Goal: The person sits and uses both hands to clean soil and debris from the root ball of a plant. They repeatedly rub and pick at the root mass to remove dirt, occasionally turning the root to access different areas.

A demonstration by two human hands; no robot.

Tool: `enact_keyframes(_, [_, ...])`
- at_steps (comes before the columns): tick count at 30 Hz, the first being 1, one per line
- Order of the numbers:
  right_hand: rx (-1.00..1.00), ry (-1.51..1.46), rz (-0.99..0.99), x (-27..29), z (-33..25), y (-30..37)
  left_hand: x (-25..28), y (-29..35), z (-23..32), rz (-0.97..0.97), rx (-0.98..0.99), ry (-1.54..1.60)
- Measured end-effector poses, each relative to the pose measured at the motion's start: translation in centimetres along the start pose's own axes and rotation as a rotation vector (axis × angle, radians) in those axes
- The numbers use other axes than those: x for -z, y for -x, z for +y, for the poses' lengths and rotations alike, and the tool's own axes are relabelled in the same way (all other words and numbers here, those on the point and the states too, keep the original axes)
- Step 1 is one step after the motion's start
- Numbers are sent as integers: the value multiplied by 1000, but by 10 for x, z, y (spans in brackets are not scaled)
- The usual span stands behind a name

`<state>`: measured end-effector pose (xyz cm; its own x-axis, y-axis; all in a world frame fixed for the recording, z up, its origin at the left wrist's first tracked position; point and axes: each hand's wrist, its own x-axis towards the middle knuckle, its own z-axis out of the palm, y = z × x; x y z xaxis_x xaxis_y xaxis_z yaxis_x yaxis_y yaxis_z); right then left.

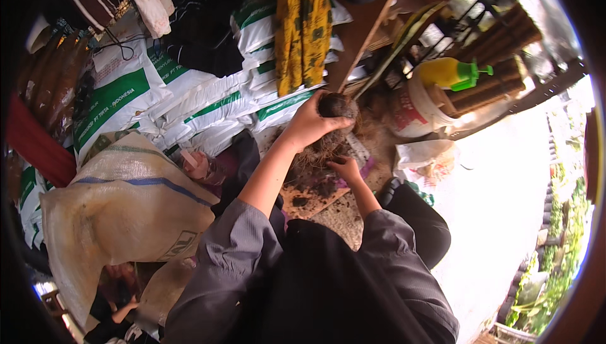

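My left hand (pixel 314 122) is wrapped round a dark brown, rounded clump (pixel 338 105) with a shaggy, fibrous underside; whether it is a root ball or a husk I cannot tell. Loose fibres hang from its lower part. Just below, my right hand (pixel 346 168) has its fingers bent in at those hanging fibres, and what lies between the fingertips is too small to make out. Beneath both hands, dark crumbly soil (pixel 315 183) is scattered over a light board (pixel 328 200) with a purple edge.
Stacked white-and-green sacks (pixel 208 107) line the far left. A large woven sack (pixel 136 202) bulges at my left. A yellow spray bottle (pixel 442 74) with a green head rests on a white bucket (pixel 413 107) at the right. Yellow patterned cloth (pixel 303 28) hangs ahead. Another person's hand (pixel 125 309) shows lower left.
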<state>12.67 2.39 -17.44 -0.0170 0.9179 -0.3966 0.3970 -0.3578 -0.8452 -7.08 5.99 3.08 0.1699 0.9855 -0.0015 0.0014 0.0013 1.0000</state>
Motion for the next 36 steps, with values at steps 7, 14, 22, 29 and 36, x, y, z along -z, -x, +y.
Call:
enact_keyframes(7, [404,100,204,110,-81,69,-26,19,-25,-285,363,562])
enact_keyframes(14, [667,104,75,171,-163,138,-76,17,-60,-689,297,1363])
enact_keyframes(22, [702,72,136,143,-151,134,-100,33,-50,-523,416,1221])
enact_keyframes(29, [569,172,184,149,-140,145,-123,23,-85,-345,397,1045])
enact_keyframes(36, [591,262,49,156,-139,157,-131,26,-66,-350,494,1072])
